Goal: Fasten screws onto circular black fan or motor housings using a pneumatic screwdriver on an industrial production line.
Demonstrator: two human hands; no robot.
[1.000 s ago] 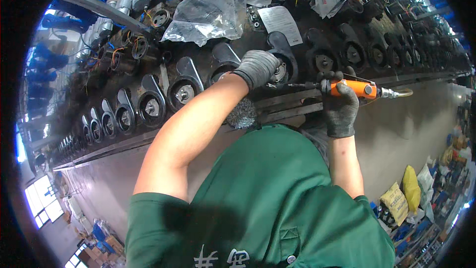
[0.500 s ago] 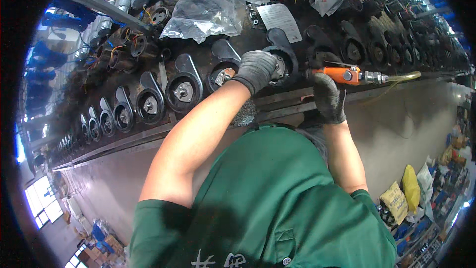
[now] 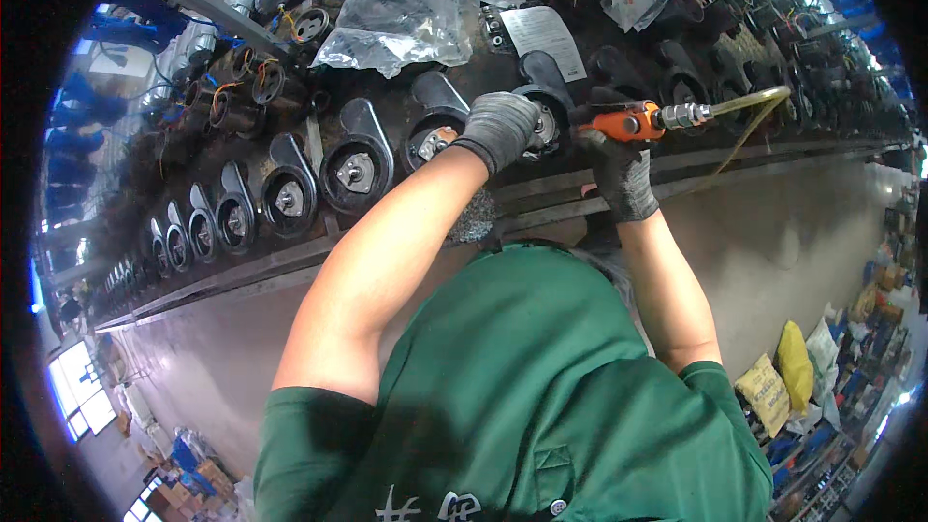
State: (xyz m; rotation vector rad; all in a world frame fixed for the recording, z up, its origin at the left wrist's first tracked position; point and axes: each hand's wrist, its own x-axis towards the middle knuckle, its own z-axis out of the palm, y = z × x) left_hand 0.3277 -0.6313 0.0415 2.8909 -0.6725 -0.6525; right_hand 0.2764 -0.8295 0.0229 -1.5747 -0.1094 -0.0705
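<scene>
My left hand [image 3: 501, 128], in a grey work glove, is curled at the left rim of a black scroll-shaped housing [image 3: 548, 82]. Its fingertips are near the round metal part [image 3: 546, 126] inside; whatever they may pinch is hidden. My right hand [image 3: 622, 176], gloved too, is closed around an orange air-powered tool [image 3: 626, 125]. The tool's dark front end points left at that housing; I cannot tell whether it touches. From its metal coupling runs a yellowish air hose [image 3: 749, 101]. Left of my left hand stands another housing with a copper-coloured part [image 3: 437, 142].
More black housings [image 3: 356, 172] stand in a row along the bench edge [image 3: 319, 253], both ways. Behind them lie a clear plastic bag [image 3: 396, 24], a printed sheet [image 3: 546, 39] and several motor bodies [image 3: 275, 82]. Yellow sacks [image 3: 766, 394] lie on the floor at right.
My right hand has moved left with the air tool, closer to the housing. The hose now bends more sharply. My left hand has stayed nearly in place.
</scene>
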